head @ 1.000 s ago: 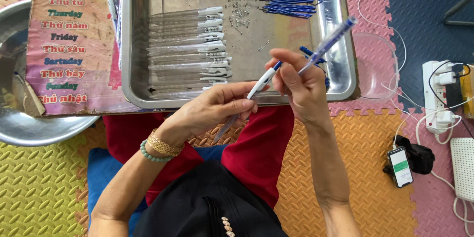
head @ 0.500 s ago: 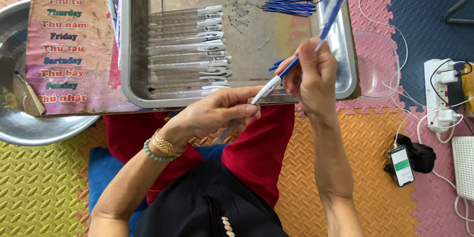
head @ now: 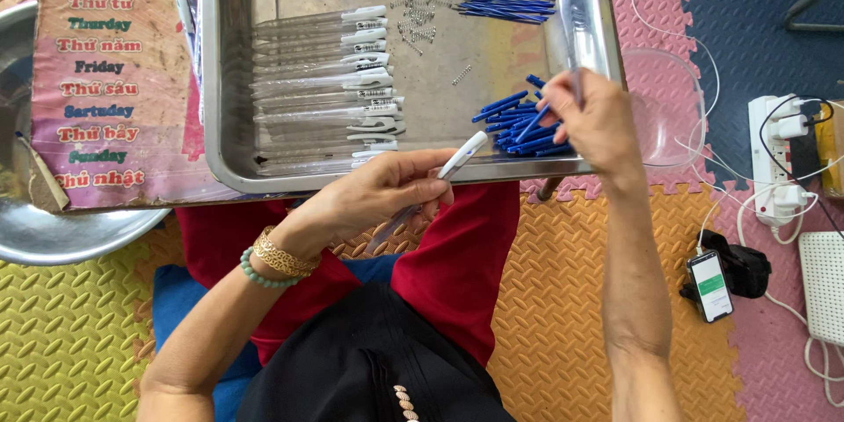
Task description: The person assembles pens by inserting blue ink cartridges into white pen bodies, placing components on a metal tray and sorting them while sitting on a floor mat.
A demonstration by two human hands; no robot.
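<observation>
Head view — right hand [head: 598, 119] now down among blue caps [head: 519, 127]

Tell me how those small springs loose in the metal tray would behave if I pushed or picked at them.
The springs look tiny and thin, so probably very light and quick to scatter. On the smooth tray they would likely slide or roll. Being small coils lying close together, they may tangle and be fiddly to pinch singly.

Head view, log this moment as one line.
left hand: holds clear pen | right hand: at blue caps | metal tray: barrels, refills, springs
</observation>
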